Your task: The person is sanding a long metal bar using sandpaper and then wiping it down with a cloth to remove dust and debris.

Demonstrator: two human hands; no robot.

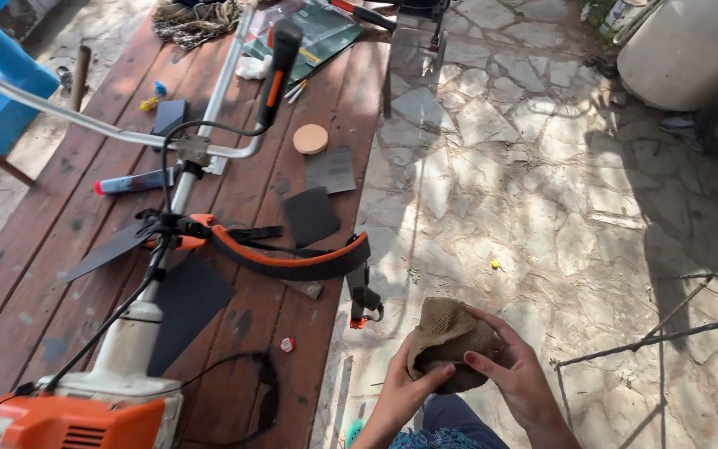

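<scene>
Brown knitted cloth [446, 341], bunched and folded, sits low in the head view, right of centre, held over the stone paving [542, 191] just off the edge of the wooden table [326, 274]. Both hands grasp it.

Left hand [400, 391]: comes up from the bottom edge, forearm angled up and right, thumb pressed across the cloth's lower front, fingers tucked behind and mostly hidden. Closed on the cloth.

Right hand [513, 370]: enters from lower right, palm toward the cloth, fingers curled over its right side and top edge, thumb tip on the lower fold, close to the left thumb. Also closed on the cloth.

Cloth: coarse weave, tan on the sunlit upper part, darker brown in the shaded lower fold. Crumpled into a rough lump, with one rounded fold standing up on top.

Around it: a brush cutter [126, 366] lies along the table, its orange and white engine housing at lower left and its shaft running up toward the far end. A black and orange harness strap [292, 258] trails across the boards to the table edge, near the hands. Dark sandpaper sheets [309, 214] and a round tan disc [310, 139] lie farther up the table.
</scene>
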